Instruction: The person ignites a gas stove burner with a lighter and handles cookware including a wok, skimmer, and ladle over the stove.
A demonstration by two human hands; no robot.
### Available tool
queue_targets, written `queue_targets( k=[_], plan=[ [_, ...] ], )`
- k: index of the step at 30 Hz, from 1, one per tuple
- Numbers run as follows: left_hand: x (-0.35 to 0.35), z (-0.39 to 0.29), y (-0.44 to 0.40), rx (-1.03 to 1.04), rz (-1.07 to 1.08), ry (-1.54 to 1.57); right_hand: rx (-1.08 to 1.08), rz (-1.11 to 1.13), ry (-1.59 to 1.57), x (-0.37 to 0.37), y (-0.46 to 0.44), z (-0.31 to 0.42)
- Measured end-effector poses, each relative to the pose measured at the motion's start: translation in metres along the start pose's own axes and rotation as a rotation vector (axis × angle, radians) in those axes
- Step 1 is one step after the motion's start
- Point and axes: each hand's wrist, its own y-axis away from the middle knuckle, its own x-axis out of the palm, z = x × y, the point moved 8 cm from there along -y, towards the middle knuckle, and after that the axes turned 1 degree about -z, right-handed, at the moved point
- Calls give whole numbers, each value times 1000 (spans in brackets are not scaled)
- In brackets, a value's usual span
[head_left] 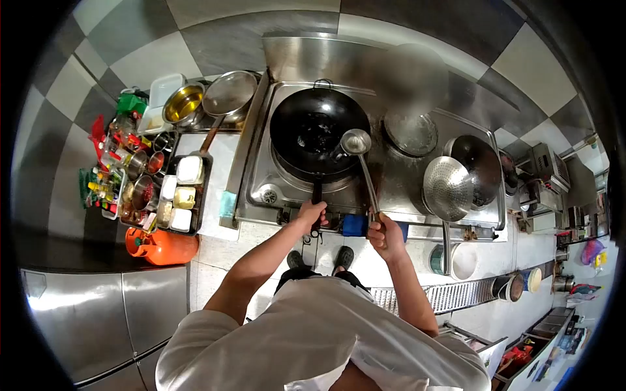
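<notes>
A black wok [306, 137] sits on the left burner of the steel stove, with a little shiny liquid in its bottom. My left hand [312, 214] is closed around the wok's handle, which points toward me. In my right hand [387, 237] is the long handle of a metal ladle [357, 142]. The ladle's bowl is over the right side of the wok; whether it touches the wok I cannot tell.
Right of the wok are a round burner [411, 133], a perforated strainer [447, 188] and a second dark wok [486, 171]. At left stand a mesh strainer [229, 93], a pot of yellow oil [184, 104], seasoning containers [190, 171] and an orange gas cylinder [163, 247].
</notes>
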Motion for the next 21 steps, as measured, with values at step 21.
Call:
queue_targets(
  k=[21],
  plan=[
    [-10,9,-12,40,-17,-48,-1053,-390,1369,-32,-20,58]
  ],
)
